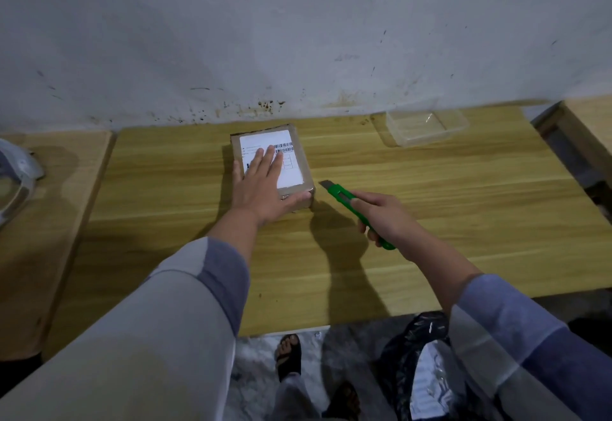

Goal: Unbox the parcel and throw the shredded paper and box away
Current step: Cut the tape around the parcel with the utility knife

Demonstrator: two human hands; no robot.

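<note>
1. Here's our box, a small brown carton with a white label on top, sitting flat on the table right under our left hand. It looks sealed; nothing is cut yet.

2. Our left hand lies flat and spread on the lid, fingers over the label, thumb hooked along the near edge. It's pinning the box, not lifting it.

3. Our right hand is wrapped tight around a green knife, blade out and pointing at the box's near right corner, just beside it but not touching.

4. How will the box handle? We judge it light, since one flat palm steadies it. The cardboard looks stiff enough to hold shape, but the lid may give under a hard press. The taped surface may be a bit slick on this smooth wood.

5. Where to hold: we'd keep the palm on top and clear of the cutting line, fingers away from the seam. For carrying later, a grip across the two long sides should do.

6. Beyond our right hand, toward the wall, sits a clear tray.

7. Below our right arm, on the floor, a black bag sits open, a likely spot for box and paper.

8. The risk we see: the blade skidding toward our left thumb.
</note>
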